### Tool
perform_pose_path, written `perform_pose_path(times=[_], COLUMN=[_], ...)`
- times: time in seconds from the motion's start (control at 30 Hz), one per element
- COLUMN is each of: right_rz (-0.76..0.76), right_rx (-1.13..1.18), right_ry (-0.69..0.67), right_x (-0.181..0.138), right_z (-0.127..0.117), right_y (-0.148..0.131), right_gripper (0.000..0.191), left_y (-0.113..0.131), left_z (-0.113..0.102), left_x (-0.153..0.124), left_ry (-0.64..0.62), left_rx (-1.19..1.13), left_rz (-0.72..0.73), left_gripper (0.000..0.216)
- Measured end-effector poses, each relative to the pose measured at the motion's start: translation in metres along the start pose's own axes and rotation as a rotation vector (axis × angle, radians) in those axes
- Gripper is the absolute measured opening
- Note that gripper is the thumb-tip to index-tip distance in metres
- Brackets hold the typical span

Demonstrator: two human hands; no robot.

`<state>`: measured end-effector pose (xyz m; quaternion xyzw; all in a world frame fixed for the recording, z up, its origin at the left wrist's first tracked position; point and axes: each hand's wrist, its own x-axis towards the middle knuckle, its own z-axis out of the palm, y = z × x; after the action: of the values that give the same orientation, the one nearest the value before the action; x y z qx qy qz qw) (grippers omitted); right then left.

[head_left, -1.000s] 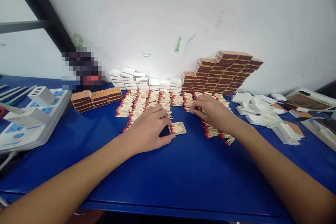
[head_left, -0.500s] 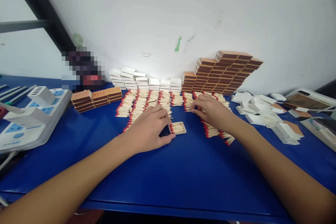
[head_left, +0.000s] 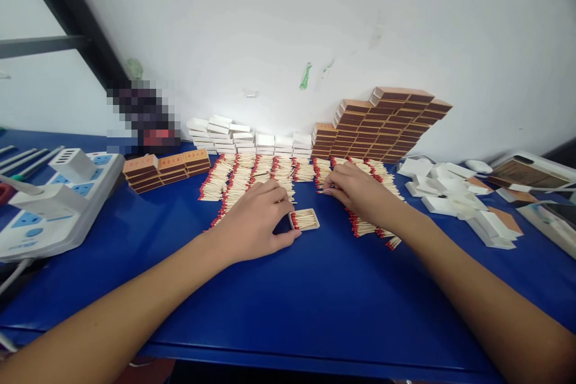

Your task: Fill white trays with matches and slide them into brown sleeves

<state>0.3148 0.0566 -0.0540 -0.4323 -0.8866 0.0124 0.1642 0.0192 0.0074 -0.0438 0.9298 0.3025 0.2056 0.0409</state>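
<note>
My left hand [head_left: 258, 222] rests on the blue table with its thumb and fingers curved around the left end of a small white matchbox tray [head_left: 317, 227]. Red-headed matches [head_left: 306, 218] lie in that tray, heads to the left. Farther right, my right hand [head_left: 353, 189] pinches with thumb and forefinger at a row of loose matches [head_left: 321, 171]; its fingertips partly hide what they grip. More matches [head_left: 360, 225] lie beneath and beside this hand. Behind my left hand spread several more rows of matches [head_left: 238, 177].
White trays [head_left: 265, 143] are stacked along the wall. Brown matchboxes [head_left: 373, 132] stand piled at the back right, with a smaller stack [head_left: 166, 168] at left. Loose trays and sleeves [head_left: 450, 186] lie on the right, near a phone [head_left: 531, 171]. A power strip [head_left: 58, 204] occupies the left.
My right hand has shifted very slightly left and down at the match row. The left hand and the tray stay where they were.
</note>
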Motion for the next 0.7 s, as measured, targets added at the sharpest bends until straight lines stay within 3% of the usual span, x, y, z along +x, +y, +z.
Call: perform_pose_path(times=[0.17, 0.3, 0.47, 0.57, 0.7], right_rz=[-0.026, -0.071, -0.179, -0.183, -0.139], right_rx=[0.021, 0.094, -0.008, -0.015, 0.089], right_ry=[0.003, 0.036, -0.005, -0.019, 0.006], right_x=[-0.002, -0.007, -0.011, -0.012, -0.012], right_z=[-0.007, -0.017, -0.014, -0.010, -0.015], right_y=[-0.015, -0.050, -0.087, -0.089, -0.071], right_gripper=[0.020, 0.016, 0.021, 0.021, 0.013], left_y=[-0.001, -0.001, -0.001, 0.000, 0.000], left_z=[-0.001, -0.001, -0.001, 0.000, 0.000], left_x=[0.000, 0.000, 0.001, 0.000, 0.000], left_ry=[0.001, 0.015, 0.009, 0.011, 0.018], left_rx=[0.010, 0.022, 0.027, 0.029, 0.010], left_rz=[-0.003, -0.007, -0.002, 0.002, 0.003], left_gripper=[0.026, 0.025, 0.024, 0.024, 0.025])
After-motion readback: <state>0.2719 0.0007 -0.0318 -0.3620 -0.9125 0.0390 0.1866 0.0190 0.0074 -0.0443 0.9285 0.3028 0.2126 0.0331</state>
